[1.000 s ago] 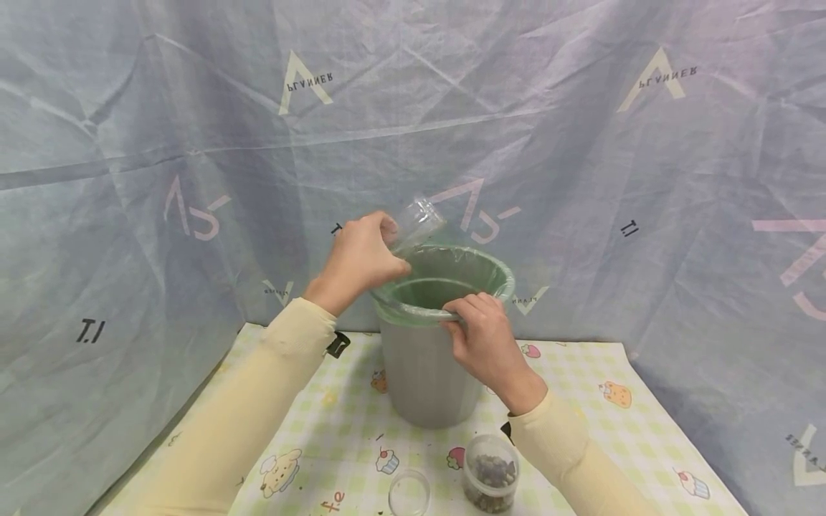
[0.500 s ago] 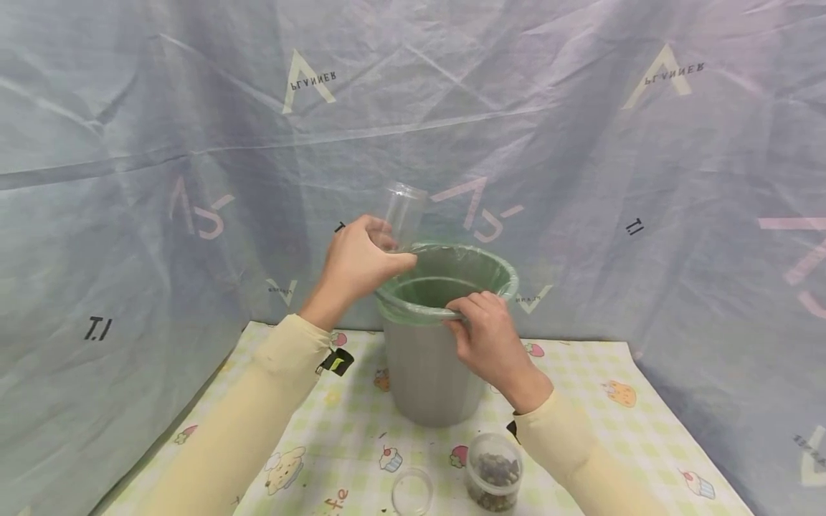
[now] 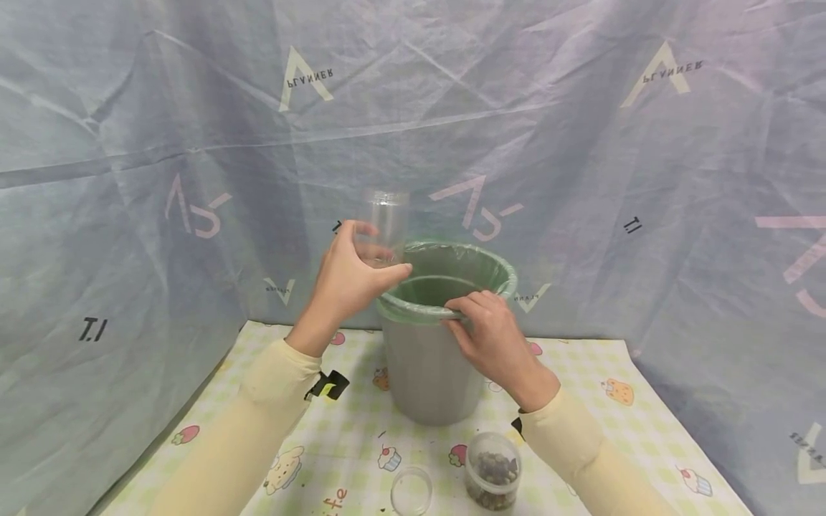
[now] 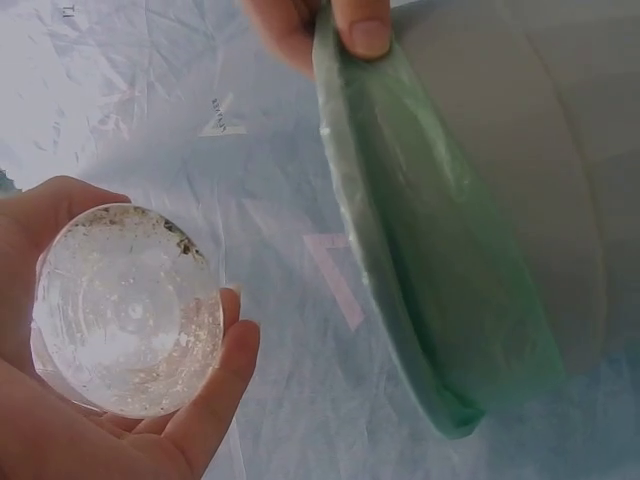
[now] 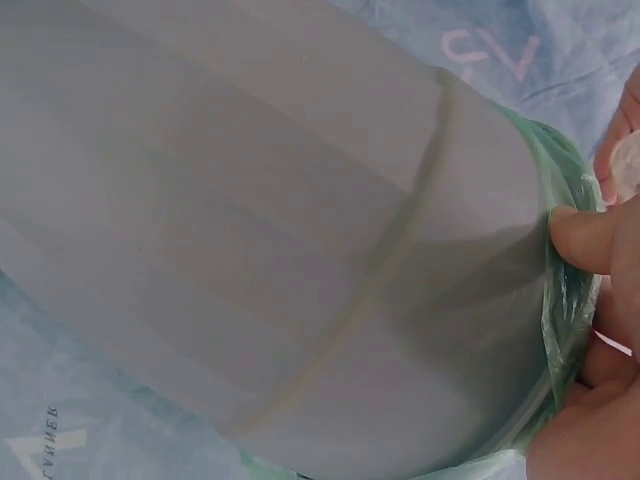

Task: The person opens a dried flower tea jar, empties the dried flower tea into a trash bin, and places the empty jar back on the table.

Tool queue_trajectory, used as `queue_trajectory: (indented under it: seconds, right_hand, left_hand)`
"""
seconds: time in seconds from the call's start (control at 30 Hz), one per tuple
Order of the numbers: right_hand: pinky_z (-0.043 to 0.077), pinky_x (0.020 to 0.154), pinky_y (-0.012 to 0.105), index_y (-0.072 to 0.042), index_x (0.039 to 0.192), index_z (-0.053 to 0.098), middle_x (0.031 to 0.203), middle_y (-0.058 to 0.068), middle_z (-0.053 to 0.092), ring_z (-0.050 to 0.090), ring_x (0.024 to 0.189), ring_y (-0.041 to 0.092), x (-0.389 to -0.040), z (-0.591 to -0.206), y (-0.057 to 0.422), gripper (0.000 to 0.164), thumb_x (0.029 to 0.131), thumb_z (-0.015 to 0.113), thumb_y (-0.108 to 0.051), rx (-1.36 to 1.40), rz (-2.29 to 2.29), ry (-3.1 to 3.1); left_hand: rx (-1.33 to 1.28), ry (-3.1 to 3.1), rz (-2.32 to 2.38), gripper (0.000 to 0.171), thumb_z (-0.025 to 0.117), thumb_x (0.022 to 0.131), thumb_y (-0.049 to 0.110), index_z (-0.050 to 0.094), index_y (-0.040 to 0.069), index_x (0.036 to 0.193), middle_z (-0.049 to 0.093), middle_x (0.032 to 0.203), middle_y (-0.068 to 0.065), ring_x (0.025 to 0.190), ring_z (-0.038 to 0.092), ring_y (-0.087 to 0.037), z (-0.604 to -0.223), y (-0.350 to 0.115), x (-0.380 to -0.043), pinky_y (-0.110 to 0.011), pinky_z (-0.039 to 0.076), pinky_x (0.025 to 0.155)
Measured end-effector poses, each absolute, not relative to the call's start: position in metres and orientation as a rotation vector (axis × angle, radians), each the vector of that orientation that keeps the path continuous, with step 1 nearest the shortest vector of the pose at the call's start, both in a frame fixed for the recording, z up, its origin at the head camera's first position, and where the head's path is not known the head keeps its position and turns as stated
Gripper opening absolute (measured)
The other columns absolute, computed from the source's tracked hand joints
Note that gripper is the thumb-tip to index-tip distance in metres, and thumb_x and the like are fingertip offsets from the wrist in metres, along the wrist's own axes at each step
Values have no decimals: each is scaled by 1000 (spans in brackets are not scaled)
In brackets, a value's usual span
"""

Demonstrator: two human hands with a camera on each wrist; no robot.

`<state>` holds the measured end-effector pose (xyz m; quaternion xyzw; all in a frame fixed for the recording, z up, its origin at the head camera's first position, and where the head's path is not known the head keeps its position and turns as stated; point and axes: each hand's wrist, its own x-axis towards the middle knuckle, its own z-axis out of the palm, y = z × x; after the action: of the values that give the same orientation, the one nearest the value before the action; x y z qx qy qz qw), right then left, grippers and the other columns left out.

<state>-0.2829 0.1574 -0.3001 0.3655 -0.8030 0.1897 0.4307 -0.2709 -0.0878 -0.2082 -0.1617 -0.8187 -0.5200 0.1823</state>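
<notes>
In the head view my left hand (image 3: 342, 283) holds a clear plastic jar (image 3: 390, 215) roughly upright, just left of the bin's rim. Fingers and thumb curl round the jar's lower part. Small dark and pale crumbs cling to the jar's base (image 4: 135, 310) in the left wrist view. My right hand (image 3: 493, 337) grips the front rim of a grey trash bin (image 3: 429, 376), its thumb outside, over the folded edge of a green bin liner (image 3: 445, 264). The thumb (image 5: 585, 238) presses that liner in the right wrist view. The bin's bottom inside is hidden.
A clear tub (image 3: 493, 459) with dark bits in it stands at the front right, near my right forearm. Left of it lies a clear round lid (image 3: 411, 491). A checked tablecloth (image 3: 342, 437) covers the table, and grey fabric (image 3: 413, 93) hangs behind and beside it.
The jar has turned from tilted over the bin to nearly upright. My left hand has moved slightly left with it. The right hand keeps its grip on the bin's rim.
</notes>
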Motion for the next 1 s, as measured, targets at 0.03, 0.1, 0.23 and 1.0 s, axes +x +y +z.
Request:
queue_trajectory:
  seconds: [0.03, 0.1, 0.23, 1.0]
  right_hand:
    - [49, 76, 41, -6, 103, 75, 90, 4, 71, 60, 76, 20, -283, -300, 158, 19, 86, 84, -7, 913, 475, -2008]
    - [50, 77, 41, -6, 103, 75, 91, 4, 72, 61, 77, 20, -282, -300, 158, 20, 86, 84, -8, 914, 480, -2016]
    - [51, 78, 41, -7, 104, 75, 93, 3, 72, 62, 80, 20, -281, -301, 158, 21, 86, 85, -9, 916, 488, -2020]
    - [38, 116, 54, -6, 110, 75, 103, 7, 72, 68, 98, 27, -273, -299, 160, 32, 82, 88, -11, 870, 510, -2009]
  left_hand:
    - [-464, -2303, -1477, 75, 86, 80, 40, 43, 19, 138, 74, 111, 6, 97, 71, -17, -210, -89, -270, -43, 56, 79]
    - [-483, -2288, -1485, 74, 86, 81, 40, 43, 18, 138, 72, 114, 5, 97, 71, -17, -214, -90, -268, -43, 57, 79]
    - [-514, -2261, -1502, 71, 86, 81, 38, 45, 18, 135, 66, 123, 3, 96, 72, -16, -224, -91, -262, -43, 58, 75]
    - [-607, -2195, -1549, 67, 90, 80, 24, 48, 12, 132, 61, 115, -7, 99, 71, -19, -281, -100, -245, -43, 57, 85]
